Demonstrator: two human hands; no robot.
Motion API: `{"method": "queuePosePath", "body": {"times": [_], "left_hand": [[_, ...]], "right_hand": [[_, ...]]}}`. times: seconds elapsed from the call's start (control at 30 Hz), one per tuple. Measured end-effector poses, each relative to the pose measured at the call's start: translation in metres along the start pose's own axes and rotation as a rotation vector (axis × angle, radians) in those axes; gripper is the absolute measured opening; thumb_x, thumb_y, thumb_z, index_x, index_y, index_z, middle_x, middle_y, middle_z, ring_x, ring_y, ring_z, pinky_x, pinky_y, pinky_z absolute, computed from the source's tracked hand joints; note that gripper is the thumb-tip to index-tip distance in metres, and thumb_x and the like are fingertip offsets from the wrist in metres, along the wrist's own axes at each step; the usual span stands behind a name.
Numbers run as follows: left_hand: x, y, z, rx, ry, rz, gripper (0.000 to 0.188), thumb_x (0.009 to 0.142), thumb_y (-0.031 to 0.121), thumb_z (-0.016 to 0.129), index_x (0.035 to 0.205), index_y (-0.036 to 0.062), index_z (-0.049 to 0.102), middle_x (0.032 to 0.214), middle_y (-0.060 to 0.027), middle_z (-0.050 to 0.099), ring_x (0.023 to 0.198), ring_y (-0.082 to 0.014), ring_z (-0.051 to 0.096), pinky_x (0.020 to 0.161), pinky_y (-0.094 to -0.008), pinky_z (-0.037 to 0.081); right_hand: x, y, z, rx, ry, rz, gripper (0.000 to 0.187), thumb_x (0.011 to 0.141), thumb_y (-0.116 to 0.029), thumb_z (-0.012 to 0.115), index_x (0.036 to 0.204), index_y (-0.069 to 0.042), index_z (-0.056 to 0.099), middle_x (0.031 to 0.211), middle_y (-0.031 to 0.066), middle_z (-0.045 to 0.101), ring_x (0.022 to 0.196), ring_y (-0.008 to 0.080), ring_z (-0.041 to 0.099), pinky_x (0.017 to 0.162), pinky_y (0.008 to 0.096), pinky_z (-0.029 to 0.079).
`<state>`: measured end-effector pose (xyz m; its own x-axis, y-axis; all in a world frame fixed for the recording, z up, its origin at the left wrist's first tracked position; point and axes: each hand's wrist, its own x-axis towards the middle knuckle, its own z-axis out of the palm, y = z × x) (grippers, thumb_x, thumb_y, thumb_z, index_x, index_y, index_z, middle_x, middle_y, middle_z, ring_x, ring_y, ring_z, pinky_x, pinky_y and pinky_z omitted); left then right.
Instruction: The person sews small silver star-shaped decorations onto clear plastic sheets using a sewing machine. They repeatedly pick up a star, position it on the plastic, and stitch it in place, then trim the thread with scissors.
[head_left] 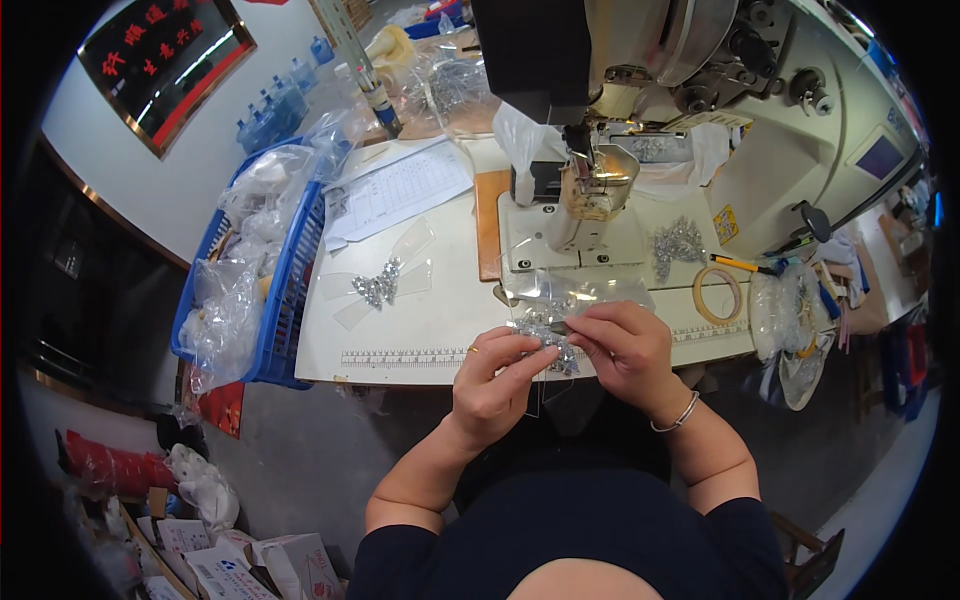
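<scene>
My left hand [492, 388] is closed on the edge of a sparkling silver rhinestone piece with clear plastic strips [541, 316], at the table's front edge. From the other side my right hand [632, 352] pinches the same piece, thumb and forefinger together. A small dark sliver shows at the right fingertips, too small to name. Just beyond the hands is the sewing machine's white base plate [530, 225]. To the left lies a similar rhinestone piece [376, 289] with clear strips fanned out from it.
A blue basket [285, 300] of plastic bags stands left of the table. A printed sheet [405, 190] lies behind. Right of the machine [800, 130] are a heap of silver rhinestone pieces [678, 243], a tape roll [717, 318] and a yellow pen [735, 263]. A ruler strip [410, 358] runs along the front edge.
</scene>
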<state>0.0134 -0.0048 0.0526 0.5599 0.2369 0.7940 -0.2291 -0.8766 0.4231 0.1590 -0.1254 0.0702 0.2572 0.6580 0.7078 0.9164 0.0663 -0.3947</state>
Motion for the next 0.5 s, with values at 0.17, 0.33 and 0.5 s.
{"method": "queuePosePath", "body": {"times": [0.17, 0.33, 0.5], "left_hand": [[-0.0039, -0.0001, 0.0035, -0.041, 0.046, -0.058, 0.025, 0.070, -0.014, 0.065, 0.088, 0.0027, 0.069, 0.089, -0.0101, 0.058, 0.082, -0.0233, 0.059, 0.063, -0.0272, 0.053], [-0.0040, -0.0038, 0.0026, -0.025, 0.043, -0.061, 0.024, 0.070, -0.014, 0.065, 0.088, 0.0021, 0.069, 0.089, -0.0104, 0.058, 0.081, -0.0229, 0.059, 0.063, -0.0267, 0.052], [-0.0059, -0.0033, 0.0059, -0.035, 0.047, -0.050, 0.024, 0.071, -0.014, 0.065, 0.088, 0.0026, 0.069, 0.090, -0.0103, 0.058, 0.081, -0.0220, 0.059, 0.062, -0.0267, 0.052]], "right_hand": [[-0.0063, 0.0044, 0.0050, 0.148, 0.013, 0.073, 0.023, 0.068, -0.006, 0.074, 0.090, -0.008, 0.068, 0.082, 0.0069, 0.063, 0.068, 0.0218, 0.060, 0.058, 0.0295, 0.048], [-0.0074, 0.0066, -0.0003, 0.090, 0.000, 0.062, 0.022, 0.069, -0.007, 0.074, 0.090, -0.008, 0.068, 0.083, 0.0072, 0.063, 0.069, 0.0218, 0.061, 0.059, 0.0293, 0.049], [-0.0018, 0.0005, -0.0008, 0.026, -0.030, 0.026, 0.022, 0.069, -0.008, 0.074, 0.090, -0.008, 0.068, 0.082, 0.0071, 0.063, 0.068, 0.0218, 0.061, 0.059, 0.0292, 0.049]]}}
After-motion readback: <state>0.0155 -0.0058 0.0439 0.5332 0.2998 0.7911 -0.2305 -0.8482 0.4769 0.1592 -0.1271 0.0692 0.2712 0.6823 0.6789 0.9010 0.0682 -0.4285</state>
